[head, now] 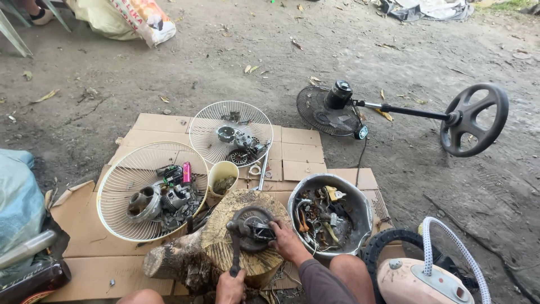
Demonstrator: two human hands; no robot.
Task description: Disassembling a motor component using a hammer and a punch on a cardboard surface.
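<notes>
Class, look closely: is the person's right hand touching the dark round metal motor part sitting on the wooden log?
Touching. The head view shows the right hand with its fingers pressed against the edge of the dark round metal motor part on the wooden log; no gap shows.

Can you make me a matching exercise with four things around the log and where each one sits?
Things:
1. fan motor
2. yellow cup
3. black fan
4. pink appliance

Places:
A. on bare dirt past the cardboard
B. on the log, under the right hand
C. bottom right corner
D. between the two white fan guards

Pairs: 1-B, 2-D, 3-A, 4-C
</notes>
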